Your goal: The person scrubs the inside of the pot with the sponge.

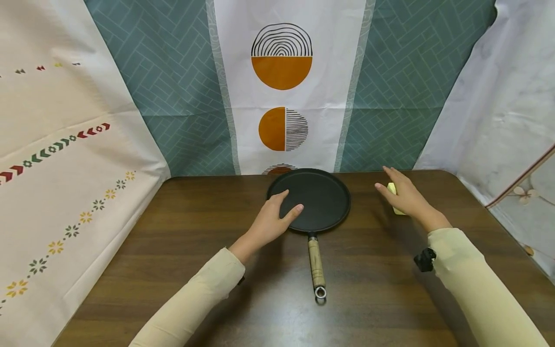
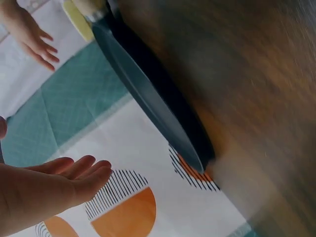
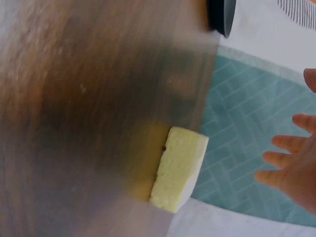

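Note:
A flat black frying pan (image 1: 318, 200) with a wooden handle (image 1: 316, 262) lies on the table, its handle pointing toward me. Over the pan's left edge hovers my left hand (image 1: 273, 219), thumb and fingers spread and holding nothing. My right hand (image 1: 405, 197) is above a yellow sponge (image 1: 397, 210) at the right and partly covers it in the head view. In the right wrist view the whole sponge (image 3: 178, 170) shows on the table, with the fingers (image 3: 289, 143) stretched out and apart from it.
The brown wooden table (image 1: 195, 231) ends at the back against a hanging cloth (image 1: 173, 86) with teal and white panels. Pale patterned cloths hang along the left (image 1: 65, 193) and right (image 1: 511, 120) sides.

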Available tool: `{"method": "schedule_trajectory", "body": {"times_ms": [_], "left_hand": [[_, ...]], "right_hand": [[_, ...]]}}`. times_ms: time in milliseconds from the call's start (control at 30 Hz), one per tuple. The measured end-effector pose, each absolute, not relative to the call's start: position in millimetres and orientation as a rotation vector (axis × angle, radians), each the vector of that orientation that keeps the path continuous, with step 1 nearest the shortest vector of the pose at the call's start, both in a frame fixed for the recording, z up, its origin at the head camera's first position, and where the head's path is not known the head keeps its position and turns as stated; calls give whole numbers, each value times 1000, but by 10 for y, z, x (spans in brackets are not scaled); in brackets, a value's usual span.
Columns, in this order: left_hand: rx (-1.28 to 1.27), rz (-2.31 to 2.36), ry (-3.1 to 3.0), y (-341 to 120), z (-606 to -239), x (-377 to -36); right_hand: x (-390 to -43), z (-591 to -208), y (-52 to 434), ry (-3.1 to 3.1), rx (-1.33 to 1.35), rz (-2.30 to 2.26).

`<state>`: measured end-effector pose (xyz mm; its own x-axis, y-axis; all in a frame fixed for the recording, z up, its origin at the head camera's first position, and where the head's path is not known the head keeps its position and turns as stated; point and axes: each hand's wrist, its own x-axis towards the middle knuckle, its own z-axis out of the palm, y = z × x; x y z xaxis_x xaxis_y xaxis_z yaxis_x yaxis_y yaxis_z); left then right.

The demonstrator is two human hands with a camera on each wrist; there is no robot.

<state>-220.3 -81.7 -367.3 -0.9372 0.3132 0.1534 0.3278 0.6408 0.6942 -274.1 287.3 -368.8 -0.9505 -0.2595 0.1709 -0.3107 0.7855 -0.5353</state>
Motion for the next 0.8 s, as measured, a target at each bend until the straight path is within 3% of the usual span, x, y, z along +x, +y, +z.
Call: {"method": "schedule_trajectory", "body": {"times_ms": [467, 800], "left_hand": [[-464, -1585, -2852, -673, -3786, -2052], [-265, -2093, -2799, -605, -3914, -1935]], "right_hand": [[-2846, -3854, 3137, -2951, 315, 1021], [-2916, -3881, 3250, -2995, 194, 1086]]}}
